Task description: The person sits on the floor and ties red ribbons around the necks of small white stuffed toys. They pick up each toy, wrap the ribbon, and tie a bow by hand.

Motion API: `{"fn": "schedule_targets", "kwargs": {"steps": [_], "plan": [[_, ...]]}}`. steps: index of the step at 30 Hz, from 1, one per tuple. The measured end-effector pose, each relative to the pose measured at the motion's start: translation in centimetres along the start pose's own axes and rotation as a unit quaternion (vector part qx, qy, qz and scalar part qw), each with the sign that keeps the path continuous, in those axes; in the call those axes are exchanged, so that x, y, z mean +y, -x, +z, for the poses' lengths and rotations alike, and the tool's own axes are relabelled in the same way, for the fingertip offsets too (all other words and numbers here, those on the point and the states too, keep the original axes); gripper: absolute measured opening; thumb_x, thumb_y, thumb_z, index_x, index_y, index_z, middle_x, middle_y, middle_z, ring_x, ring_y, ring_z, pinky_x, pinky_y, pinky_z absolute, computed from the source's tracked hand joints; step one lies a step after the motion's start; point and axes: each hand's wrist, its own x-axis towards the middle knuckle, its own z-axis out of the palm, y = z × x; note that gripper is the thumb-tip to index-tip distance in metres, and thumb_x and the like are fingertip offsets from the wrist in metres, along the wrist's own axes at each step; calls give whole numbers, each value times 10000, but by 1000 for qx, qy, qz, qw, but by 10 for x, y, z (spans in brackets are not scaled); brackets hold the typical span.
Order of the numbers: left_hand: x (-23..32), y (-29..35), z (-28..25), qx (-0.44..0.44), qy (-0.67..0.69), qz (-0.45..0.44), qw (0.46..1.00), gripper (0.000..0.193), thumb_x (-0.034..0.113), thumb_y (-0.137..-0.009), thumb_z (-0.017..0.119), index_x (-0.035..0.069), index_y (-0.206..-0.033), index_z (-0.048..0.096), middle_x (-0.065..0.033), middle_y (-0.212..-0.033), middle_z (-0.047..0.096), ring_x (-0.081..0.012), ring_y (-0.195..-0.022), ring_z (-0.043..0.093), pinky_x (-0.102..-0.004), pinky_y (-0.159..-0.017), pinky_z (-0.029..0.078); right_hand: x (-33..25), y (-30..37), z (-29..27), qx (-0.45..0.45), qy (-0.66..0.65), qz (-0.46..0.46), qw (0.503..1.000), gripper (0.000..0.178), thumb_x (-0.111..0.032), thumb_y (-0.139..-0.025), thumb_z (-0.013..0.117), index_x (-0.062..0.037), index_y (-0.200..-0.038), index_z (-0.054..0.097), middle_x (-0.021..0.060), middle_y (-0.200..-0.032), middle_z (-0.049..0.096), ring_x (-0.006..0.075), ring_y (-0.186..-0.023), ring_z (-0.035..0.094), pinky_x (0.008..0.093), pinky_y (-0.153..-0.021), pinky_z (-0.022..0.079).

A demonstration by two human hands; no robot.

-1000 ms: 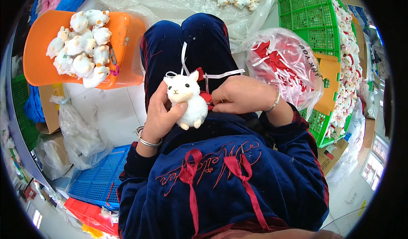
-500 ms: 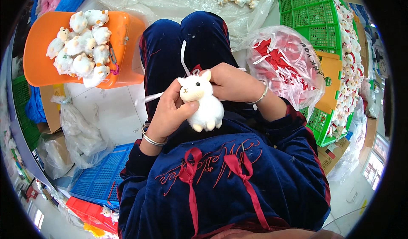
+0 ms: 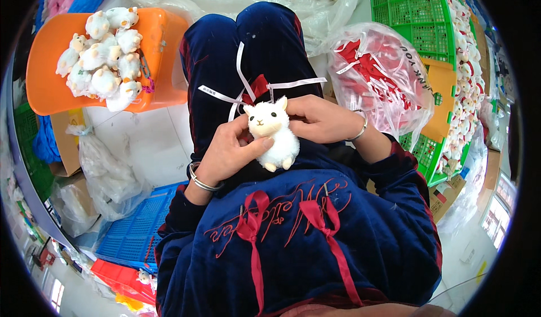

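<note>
A small white plush animal [image 3: 280, 148] with pointed ears, black eyes and cream feet is upright above my lap, its face toward me. My left hand [image 3: 232, 149] grips it, thumb across its chest and fingers behind. At the toy's other side, my right hand [image 3: 324, 118] is closed around its neck and back; its fingertips are partly hidden. Just behind the toy's head a small red cloth piece [image 3: 257, 87] shows, with white ribbons [image 3: 297, 83] spreading from it to both sides and toward my knees. Whether the cloth touches the toy I cannot tell.
Several white plush animals lie on an orange stool [image 3: 163, 52] at left. A clear plastic bag [image 3: 414, 83] of red pieces and white ribbons sits at right, by a green crate [image 3: 408, 15]. More plush toys lie on plastic sheeting [image 3: 225, 1] ahead. A blue crate [image 3: 132, 227] stands lower left.
The plush animal has turned from sideways to face me. The red cloth and spread ribbons now show behind its head. My right hand has shifted slightly right and nearer; my left still grips the toy.
</note>
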Motion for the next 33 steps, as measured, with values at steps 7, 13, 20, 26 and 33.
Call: {"fn": "schedule_targets", "kwargs": {"steps": [7,13,20,26,33], "plan": [[3,-2,-7,-54,-31,-28,998,411,296,-884,785,-33,-1120,719,-65,-933,734,-104,-817,676,-254,-741,540,-10,9,-4,40,37,21,998,250,-193,-871,716,30,-979,691,139,-822,695,176,-736,665,324,-692,528],[7,-9,-6,-25,51,1,998,384,233,-910,755,-29,-1182,692,-88,-1060,741,-145,-963,705,-295,-856,558,-18,5,-4,106,155,-39,981,207,-200,-863,742,-6,-922,697,133,-802,675,258,-701,672,350,-645,522],[49,-72,-37,126,-65,106,984,372,231,-924,742,-21,-1190,680,-76,-1065,739,-121,-945,690,-284,-837,554,-28,-59,-43,186,242,-115,945,218,-188,-923,587,14,-956,662,196,-863,664,375,-816,667,434,-725,527],[69,-103,-68,105,-204,59,972,395,390,-983,684,21,-1120,711,10,-756,654,-54,-577,582,-215,-508,451,-36,-101,-81,92,257,16,962,330,-309,-905,726,13,-909,653,62,-695,541,142,-643,489,315,-585,417],[64,-90,-64,120,-239,74,961,424,393,-984,683,-15,-1085,737,-20,-736,680,-77,-631,627,-244,-581,500,-29,-99,-71,95,306,-4,947,522,-486,-840,754,30,-890,687,203,-748,660,358,-700,666,419,-635,510]]}}
